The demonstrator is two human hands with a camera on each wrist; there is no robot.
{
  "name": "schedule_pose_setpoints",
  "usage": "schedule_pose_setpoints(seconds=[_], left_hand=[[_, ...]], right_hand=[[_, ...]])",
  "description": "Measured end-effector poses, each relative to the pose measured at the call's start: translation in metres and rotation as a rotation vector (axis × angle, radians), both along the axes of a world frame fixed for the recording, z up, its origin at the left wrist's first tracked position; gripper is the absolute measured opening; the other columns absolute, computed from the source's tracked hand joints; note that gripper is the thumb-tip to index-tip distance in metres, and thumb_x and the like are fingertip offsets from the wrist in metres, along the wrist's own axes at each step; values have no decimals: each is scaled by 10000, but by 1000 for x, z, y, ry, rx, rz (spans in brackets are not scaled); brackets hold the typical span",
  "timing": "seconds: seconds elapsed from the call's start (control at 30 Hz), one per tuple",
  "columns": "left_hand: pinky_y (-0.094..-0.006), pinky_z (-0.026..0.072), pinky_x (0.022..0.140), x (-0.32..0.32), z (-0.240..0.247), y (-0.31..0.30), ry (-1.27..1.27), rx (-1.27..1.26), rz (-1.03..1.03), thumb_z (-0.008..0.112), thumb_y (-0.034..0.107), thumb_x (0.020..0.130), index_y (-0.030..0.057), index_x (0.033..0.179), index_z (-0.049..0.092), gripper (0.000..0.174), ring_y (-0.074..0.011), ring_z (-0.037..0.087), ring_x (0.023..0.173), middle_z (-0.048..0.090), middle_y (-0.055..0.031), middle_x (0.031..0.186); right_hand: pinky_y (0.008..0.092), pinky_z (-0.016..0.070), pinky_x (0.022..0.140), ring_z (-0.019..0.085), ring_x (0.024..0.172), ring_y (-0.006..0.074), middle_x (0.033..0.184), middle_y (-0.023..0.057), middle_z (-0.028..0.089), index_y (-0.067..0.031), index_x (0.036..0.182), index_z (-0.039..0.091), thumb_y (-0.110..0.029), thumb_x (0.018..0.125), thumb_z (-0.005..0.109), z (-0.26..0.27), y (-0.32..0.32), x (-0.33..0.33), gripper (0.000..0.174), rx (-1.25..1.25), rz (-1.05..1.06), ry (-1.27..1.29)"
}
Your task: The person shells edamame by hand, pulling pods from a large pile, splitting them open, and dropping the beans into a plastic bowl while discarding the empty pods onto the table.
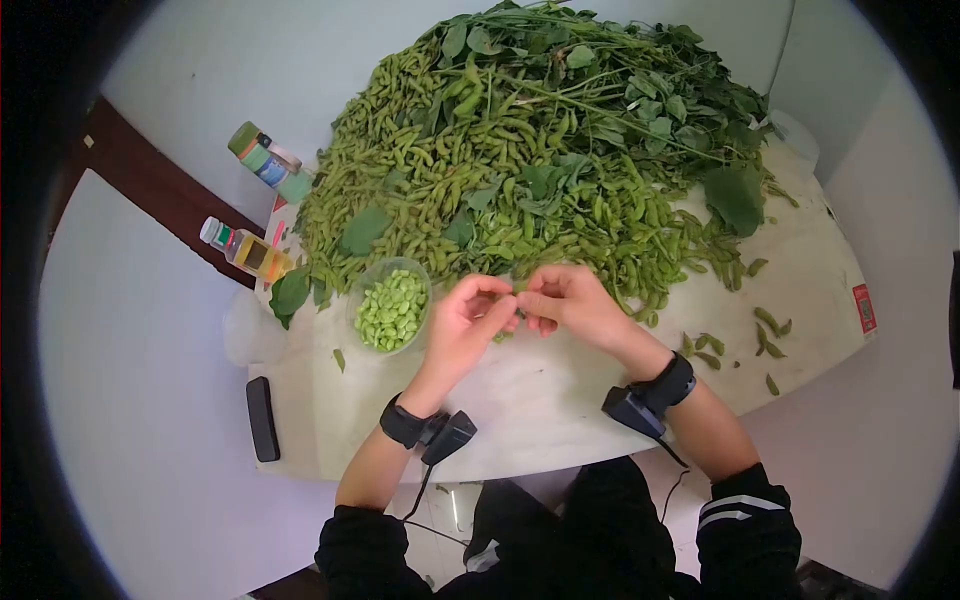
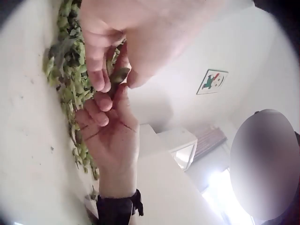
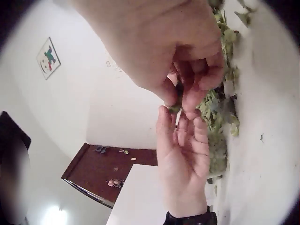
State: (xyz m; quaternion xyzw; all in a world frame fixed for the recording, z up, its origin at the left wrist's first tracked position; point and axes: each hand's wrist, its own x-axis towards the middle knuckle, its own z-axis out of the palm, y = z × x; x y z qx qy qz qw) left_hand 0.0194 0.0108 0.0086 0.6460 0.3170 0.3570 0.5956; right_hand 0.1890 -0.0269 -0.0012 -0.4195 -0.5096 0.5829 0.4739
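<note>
Both hands meet over the near edge of a big heap of green pods [image 1: 420, 200]. Between the fingertips is one green pod [image 2: 120, 76], also seen in the right wrist view as a pod [image 3: 174, 108]. The left hand [image 1: 462, 325] pinches it from the left with thumb and fingers, palm turned up. From the other side the right hand [image 1: 580, 308] pinches it with thumb and bent forefinger. Just left of the left hand stands a clear round tub of shelled green beans [image 1: 390, 308]. The pod is partly hidden by the fingers.
Leafy stalks [image 1: 640, 90] lie over the back of the heap. Loose pods [image 1: 768, 330] are scattered at the right. On the left are a bottle of yellow liquid [image 1: 262, 258], a green-capped container [image 1: 270, 165] and a black case [image 1: 262, 418] near the table edge.
</note>
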Motion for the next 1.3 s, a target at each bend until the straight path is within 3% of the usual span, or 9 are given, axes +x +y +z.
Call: schedule_pose_setpoints(seconds=[0.27, 0.43, 0.6, 0.73, 0.83, 0.93, 1.0, 1.1, 1.3], left_hand=[[-217, 465, 545, -3, -20, 2, -87, -23, -34, 522, 115, 861, -11, 905, 486, 138, -95, 557, 619, 551, -48, 747], [-200, 419, 473, -9, -22, 3, 4, -57, -15, 460, 187, 898, -1, 884, 494, 192, -85, 519, 538, 543, -49, 692], [-186, 350, 414, -11, -9, -2, 131, -37, 28, 440, 229, 908, 16, 870, 489, 223, -64, 470, 469, 522, -29, 613], [-184, 328, 404, -9, -11, -7, -92, -121, -95, 447, 218, 904, 24, 886, 476, 197, -54, 451, 456, 512, -22, 594], [-184, 328, 405, -9, -14, -7, -69, -100, -127, 445, 196, 904, 27, 891, 479, 173, -51, 446, 457, 507, -21, 595], [-178, 331, 410, -11, -13, -10, -146, -32, -54, 444, 170, 902, 26, 875, 487, 153, -44, 446, 465, 501, -13, 593], [-175, 334, 413, -11, -11, -14, -208, 25, 3, 443, 157, 902, 25, 866, 492, 146, -40, 448, 470, 497, -8, 592], [-168, 322, 408, -11, -9, -18, -281, 118, 117, 449, 149, 899, 23, 844, 497, 146, -34, 430, 465, 497, -3, 601], [-163, 327, 431, -11, -14, -12, -312, 52, 67, 444, 160, 903, 30, 898, 480, 134, -35, 422, 483, 497, -8, 629]], right_hand=[[219, 432, 491, 556, 551, 95, 644, 52, 583, 15, 805, 554, -164, 866, 503, 3, -3, -5, 196, -160, -66, 4], [213, 390, 456, 498, 486, 91, 576, 50, 552, -14, 763, 544, -198, 895, 445, 1, 0, 0, 247, 83, -466, -141], [204, 375, 481, 479, 519, 75, 613, 26, 535, -34, 778, 506, -249, 907, 437, 3, -1, 0, 260, -22, -426, 40], [190, 373, 504, 478, 547, 43, 585, -21, 508, -24, 725, 541, -236, 860, 529, 4, -8, -14, 252, 15, -100, -257], [201, 398, 551, 505, 603, 68, 632, 9, 536, -9, 779, 561, -200, 838, 556, 5, -9, -14, 200, -24, -78, -322], [265, 416, 685, 531, 794, 150, 849, 67, 570, -25, 804, 582, -182, 785, 601, 6, -5, -7, 159, 276, -199, -445], [364, 358, 827, 448, 1031, 251, 1082, 97, 507, -62, 801, 603, -155, 697, 647, 10, -3, -4, 146, 696, -188, -939], [426, 289, 889, 361, 1134, 299, 1159, 91, 465, -92, 768, 609, -137, 630, 673, 4, -6, -22, 159, 781, -146, -1122], [428, 297, 909, 400, 1108, 298, 1178, 111, 447, -56, 792, 594, -38, 647, 630, 3, -4, -22, 151, 799, -197, -1159]])
